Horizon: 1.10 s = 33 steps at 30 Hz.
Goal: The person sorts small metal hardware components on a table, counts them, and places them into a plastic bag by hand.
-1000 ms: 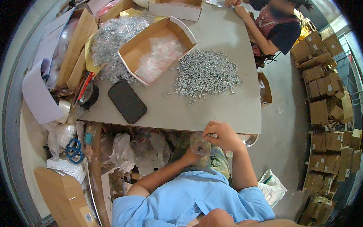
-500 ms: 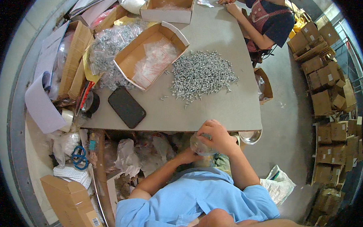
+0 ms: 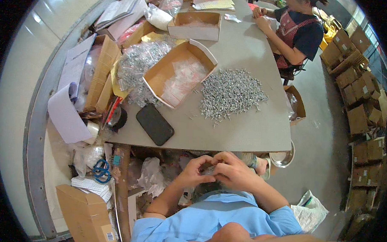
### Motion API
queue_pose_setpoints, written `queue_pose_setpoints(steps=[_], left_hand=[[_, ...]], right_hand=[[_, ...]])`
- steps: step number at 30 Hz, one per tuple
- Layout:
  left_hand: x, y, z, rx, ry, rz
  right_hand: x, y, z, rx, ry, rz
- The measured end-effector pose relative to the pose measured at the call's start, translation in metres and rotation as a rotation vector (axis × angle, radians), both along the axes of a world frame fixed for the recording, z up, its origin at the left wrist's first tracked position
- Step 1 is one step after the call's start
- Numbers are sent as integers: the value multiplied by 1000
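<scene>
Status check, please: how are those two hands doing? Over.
Left hand and right hand close together, clear plastic between them. Screw pile on table, apart from both. Nothing visibly blocking hands.

grey table | screw pile | 2 white-sided boxes | black phone-shaped object

You have a clear plastic bag between your left hand and your right hand, to the right of the one and to the left of the other. It is colourless and see-through, with a faint shine. Your curled fingers cover most of it, so only a small patch shows in the gap between your hands; its outline, its mouth and any contents cannot be made out. It is held off the surface, which lies ahead of your hands.
</scene>
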State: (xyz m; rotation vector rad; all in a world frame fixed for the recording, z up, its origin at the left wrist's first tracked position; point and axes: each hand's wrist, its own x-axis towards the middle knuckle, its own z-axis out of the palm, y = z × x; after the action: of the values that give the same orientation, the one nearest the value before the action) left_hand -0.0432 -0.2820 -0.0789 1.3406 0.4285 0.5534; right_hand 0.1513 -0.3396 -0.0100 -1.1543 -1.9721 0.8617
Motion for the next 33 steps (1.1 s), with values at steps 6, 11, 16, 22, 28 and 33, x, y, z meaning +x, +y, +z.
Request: queue_pose_setpoints(steps=[6,11,16,22,28,33], left_hand=[[12,-2,18,318,7,261],[13,-4,22,465,93,288],[16,-2,26,505,116,299],[-4,40,50,396,236,570],[-6,171,118,1034,160,1142],[18,235,75,1326,737,349]], right_hand=[[1,-3,4,-142,29,-243],[4,-2,5,-236,11,-247],[6,-2,-3,-132,63,-181],[26,-1,-8,-77,87,-279],[47,0,-28,-114,104,-593],[47,4,-55,-102,60,-581]])
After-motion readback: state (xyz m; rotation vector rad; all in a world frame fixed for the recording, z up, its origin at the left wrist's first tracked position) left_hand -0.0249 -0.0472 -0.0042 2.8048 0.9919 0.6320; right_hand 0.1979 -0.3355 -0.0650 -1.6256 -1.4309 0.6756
